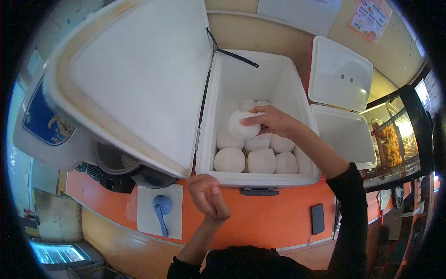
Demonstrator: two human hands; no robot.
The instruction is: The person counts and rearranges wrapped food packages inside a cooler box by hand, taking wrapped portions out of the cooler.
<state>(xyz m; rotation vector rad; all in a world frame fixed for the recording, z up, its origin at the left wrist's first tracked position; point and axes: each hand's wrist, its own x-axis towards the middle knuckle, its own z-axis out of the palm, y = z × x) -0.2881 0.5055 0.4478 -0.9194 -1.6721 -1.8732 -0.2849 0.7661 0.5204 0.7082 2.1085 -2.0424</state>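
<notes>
My right hand reaches into a white cooler box, its thumb and fingers closed around a white round wrapped bundle. The held bundle is above several similar white bundles packed in rows in the box. My left hand is by the front left corner of the box, outside the rim. Its fingers are curled in and nothing shows in them. The cooler's large white lid stands raised on the left, with a black strap at the hinge side.
A blue ladle-like scoop lies on a white sheet on the orange counter. A dark phone lies at right. Beside the box are a smaller open cooler and a lit food display. A dark-bodied appliance sits behind the lid.
</notes>
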